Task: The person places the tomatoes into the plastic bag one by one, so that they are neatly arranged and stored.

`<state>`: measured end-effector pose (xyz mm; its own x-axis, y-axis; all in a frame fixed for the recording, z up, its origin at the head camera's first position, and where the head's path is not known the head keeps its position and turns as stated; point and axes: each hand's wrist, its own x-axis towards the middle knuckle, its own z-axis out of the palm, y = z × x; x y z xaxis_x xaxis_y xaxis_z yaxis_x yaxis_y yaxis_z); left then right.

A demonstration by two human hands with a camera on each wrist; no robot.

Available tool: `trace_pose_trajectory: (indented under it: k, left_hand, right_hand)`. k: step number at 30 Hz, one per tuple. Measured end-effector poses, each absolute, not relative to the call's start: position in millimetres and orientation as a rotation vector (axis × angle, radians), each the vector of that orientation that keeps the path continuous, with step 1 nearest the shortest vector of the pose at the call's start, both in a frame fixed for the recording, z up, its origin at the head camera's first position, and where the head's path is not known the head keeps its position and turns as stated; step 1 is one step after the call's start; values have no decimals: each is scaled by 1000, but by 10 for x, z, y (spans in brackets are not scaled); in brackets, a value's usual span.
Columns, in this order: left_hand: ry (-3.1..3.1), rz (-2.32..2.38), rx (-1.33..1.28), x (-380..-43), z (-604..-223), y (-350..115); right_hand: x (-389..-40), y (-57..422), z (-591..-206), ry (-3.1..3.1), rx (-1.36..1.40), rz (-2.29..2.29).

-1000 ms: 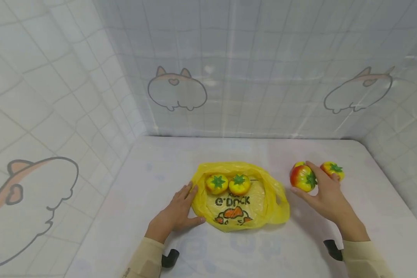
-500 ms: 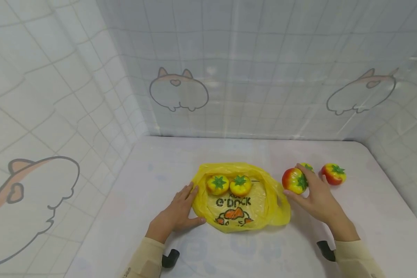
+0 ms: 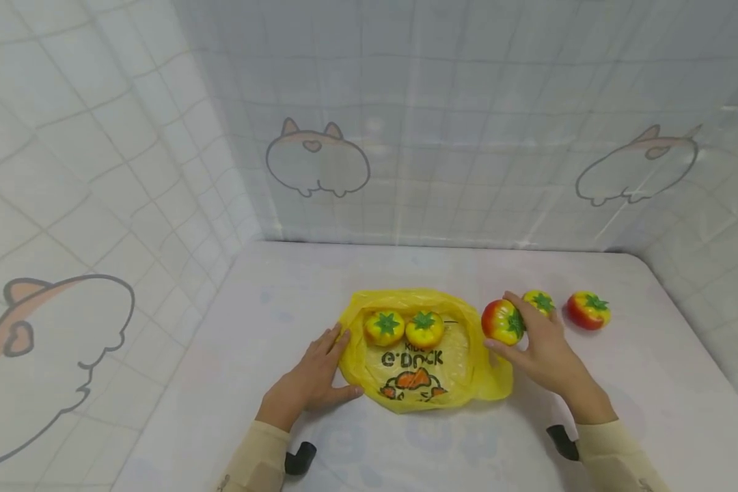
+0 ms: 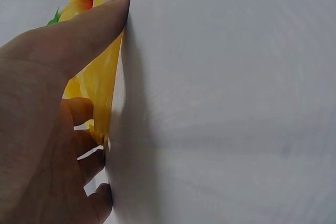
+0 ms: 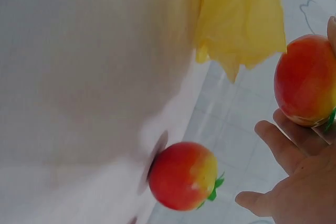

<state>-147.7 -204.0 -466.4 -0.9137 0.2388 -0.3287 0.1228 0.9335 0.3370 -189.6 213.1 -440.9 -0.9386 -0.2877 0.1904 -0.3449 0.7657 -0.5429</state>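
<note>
A yellow plastic bag (image 3: 415,298) lies on the table with its mouth spread wide. Inside, toward the far rim, two yellow-orange tomatoes (image 3: 384,329) with green star-shaped tops sit side by side. My left hand (image 3: 312,372) rests along the bag's left edge, fingers spread over the rim; its thumb touches the yellow plastic (image 4: 97,80) in the left wrist view. Between thumb and fingers, my right hand (image 3: 544,352) holds a red-and-yellow tomato (image 3: 499,322), raised near the bag's right rim. The right wrist view shows this held tomato (image 5: 304,80) with several fingers stretched out below it.
Two more tomatoes stand on the table to the right: one (image 3: 536,299) just behind the right hand, another (image 3: 588,311) farther right. White tiled-pattern sheeting (image 3: 406,137) with animal drawings walls the table's back and sides. Black straps (image 3: 300,458) hang at both wrists.
My right hand has carried its tomato leftward to the bag's right rim, uncovering the two tomatoes on the table. The left hand and the bag have stayed in place.
</note>
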Motion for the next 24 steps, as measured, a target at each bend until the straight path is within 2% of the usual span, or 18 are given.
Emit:
trace_pose_trajectory:
  k: [24]
  left_hand:
    - [2716, 448, 287, -1513, -4712, -2056]
  right_hand:
    - [-1937, 1911, -4535, -2931, 577, 916]
